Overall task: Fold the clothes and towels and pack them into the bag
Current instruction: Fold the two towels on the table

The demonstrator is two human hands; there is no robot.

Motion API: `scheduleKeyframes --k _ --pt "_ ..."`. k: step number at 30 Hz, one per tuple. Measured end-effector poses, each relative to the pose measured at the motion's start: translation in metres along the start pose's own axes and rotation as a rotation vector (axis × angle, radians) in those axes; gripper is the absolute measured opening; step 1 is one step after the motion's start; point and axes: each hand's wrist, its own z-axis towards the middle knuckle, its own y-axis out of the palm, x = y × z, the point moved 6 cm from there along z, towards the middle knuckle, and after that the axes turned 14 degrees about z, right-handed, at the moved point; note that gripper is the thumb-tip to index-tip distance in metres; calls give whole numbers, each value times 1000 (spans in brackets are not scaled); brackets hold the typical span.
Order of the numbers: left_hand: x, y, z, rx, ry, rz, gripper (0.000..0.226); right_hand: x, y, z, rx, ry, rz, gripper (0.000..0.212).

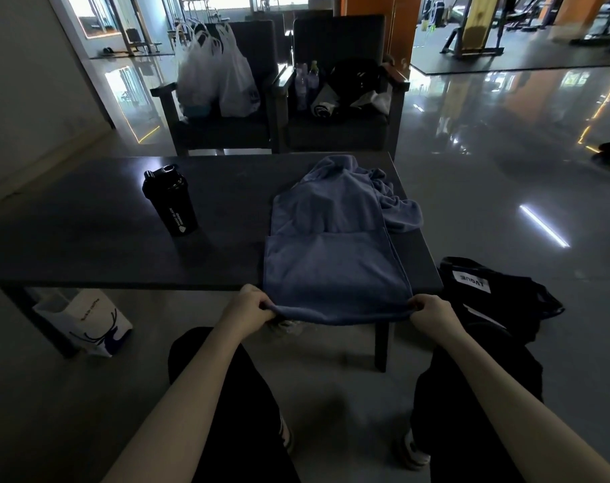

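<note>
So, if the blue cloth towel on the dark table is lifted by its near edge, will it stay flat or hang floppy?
Probably floppy: the blue cloth towel droops over the edge of the dark table between the left hand and right hand. Its far end lies bunched in creases, so it would likely drag and unfold.

The scene is dim and underexposed. Daylight enters through windows [226,0] far beyond the hands and is blown out white. The glossy floor [505,151] past the right hand [432,310] mirrors that light, with a sharp white streak [544,224] of glare. A small highlight sits on the table [87,221] beyond the left hand [251,305]. The towel [338,266] between the hands looks sharp. The shoes [411,451] below them are blurred. Wide-angle distortion bends the table's edge and stretches the corners.
</note>
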Motion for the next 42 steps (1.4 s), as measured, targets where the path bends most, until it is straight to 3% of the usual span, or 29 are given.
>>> scheduleKeyframes --k 6,10,15,24,29,42 --pt "13 -8 10 -117 161 208 56 -23 -10 12 44 16 -121 34" --pt "22 -24 27 -10 92 154 49 -47 -6 31 51 -121 -90 32" --pt "31 -27 57 -132 89 219 60 -73 11 63 -8 -218 -107 31" --pt "18 -18 119 -165 -11 87 65 -86 20 135 83 -85 -48 29" --pt "8 -18 143 -96 -73 126 59 -78 26 150 150 -51 -55 23" --pt "10 -34 158 171 -142 62 11 -70 15 158 244 -31 -67 16"
